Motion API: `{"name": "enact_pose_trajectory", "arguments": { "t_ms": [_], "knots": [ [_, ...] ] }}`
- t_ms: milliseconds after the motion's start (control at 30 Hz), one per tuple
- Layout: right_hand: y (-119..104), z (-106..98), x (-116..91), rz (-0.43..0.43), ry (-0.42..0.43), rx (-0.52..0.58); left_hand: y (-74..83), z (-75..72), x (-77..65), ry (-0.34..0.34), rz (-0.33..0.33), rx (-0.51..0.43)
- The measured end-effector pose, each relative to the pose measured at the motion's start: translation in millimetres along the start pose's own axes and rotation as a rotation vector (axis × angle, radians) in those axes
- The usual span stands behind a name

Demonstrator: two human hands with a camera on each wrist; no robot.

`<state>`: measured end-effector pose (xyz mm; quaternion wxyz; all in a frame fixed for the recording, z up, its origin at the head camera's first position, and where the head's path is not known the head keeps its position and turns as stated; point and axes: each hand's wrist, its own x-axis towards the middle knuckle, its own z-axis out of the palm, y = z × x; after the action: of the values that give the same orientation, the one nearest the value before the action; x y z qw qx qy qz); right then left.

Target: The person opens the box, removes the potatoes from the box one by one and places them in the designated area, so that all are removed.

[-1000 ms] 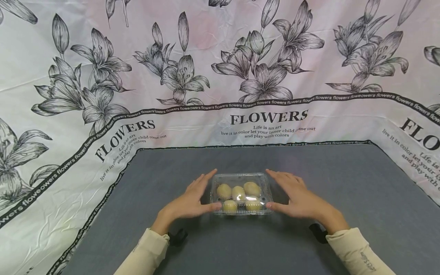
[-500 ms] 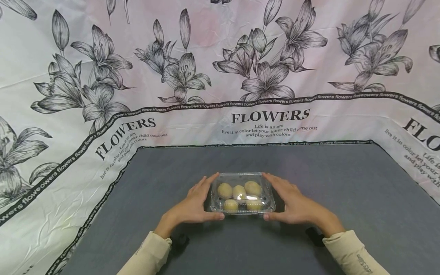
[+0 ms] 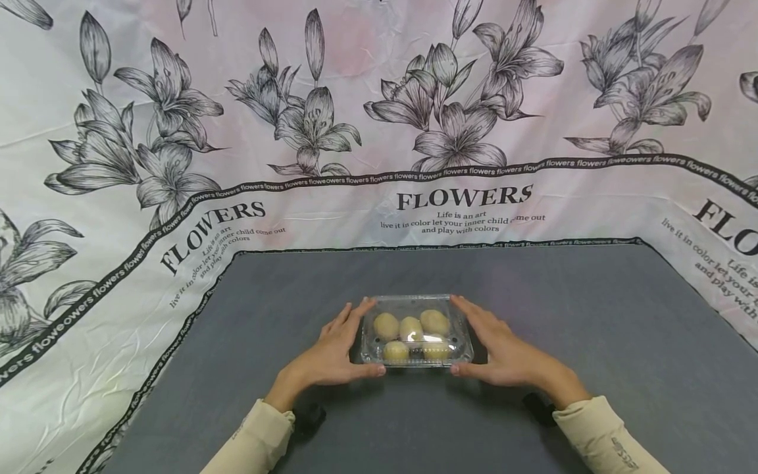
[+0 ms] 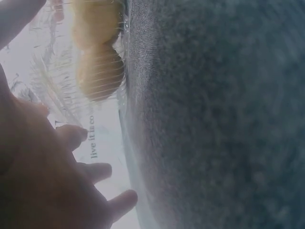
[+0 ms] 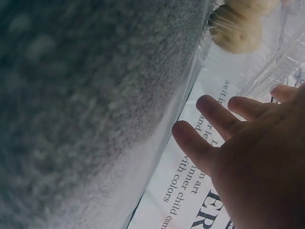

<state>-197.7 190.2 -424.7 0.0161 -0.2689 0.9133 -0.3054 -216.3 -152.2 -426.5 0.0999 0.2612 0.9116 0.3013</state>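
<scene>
A clear plastic clamshell box (image 3: 408, 303) lies on the grey table with its lid closed. Inside are several round, yellow-brown pieces (image 3: 435, 322) that look like small potatoes. My left hand (image 3: 333, 354) holds the box's left end, thumb at the front edge and index finger at the back corner. At the right end, my right hand (image 3: 508, 352) holds it the same way. In the left wrist view two potatoes (image 4: 100, 71) show through the ribbed wall, and the other fingers stand spread. The right wrist view shows a potato (image 5: 237, 31) behind plastic, beyond spread fingers.
The grey tabletop (image 3: 296, 283) stretches around the box on every side. A white and pink cloth (image 3: 331, 217) with lily drawings and "FLOWERS" lettering hangs behind and along the sides. Dark straps (image 3: 309, 419) sit under the wrists.
Both hands have closed in on the box from its sides; thumbs and index fingers now meet its corners. The box stays almost in place, and the head view has shifted slightly.
</scene>
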Motion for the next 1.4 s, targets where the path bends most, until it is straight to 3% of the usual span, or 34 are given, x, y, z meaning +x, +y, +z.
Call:
{"name": "enact_pose_trajectory", "arguments": {
  "t_ms": [667, 1000, 1400],
  "knots": [
    [2.0, 3.2, -2.9, 0.0, -0.032, 0.037, -2.0, 0.0, -0.6, -0.017, 0.014, 0.006],
    [9.1, 5.8, 0.4, -0.07, 0.049, -0.002, -1.9, -2.1, -0.7, -0.022, 0.016, 0.021],
    [7.8, 1.6, -2.6, 0.01, -0.049, 0.102, -4.3, -2.4, -0.5, -0.021, 0.041, 0.012]
  ]
}}
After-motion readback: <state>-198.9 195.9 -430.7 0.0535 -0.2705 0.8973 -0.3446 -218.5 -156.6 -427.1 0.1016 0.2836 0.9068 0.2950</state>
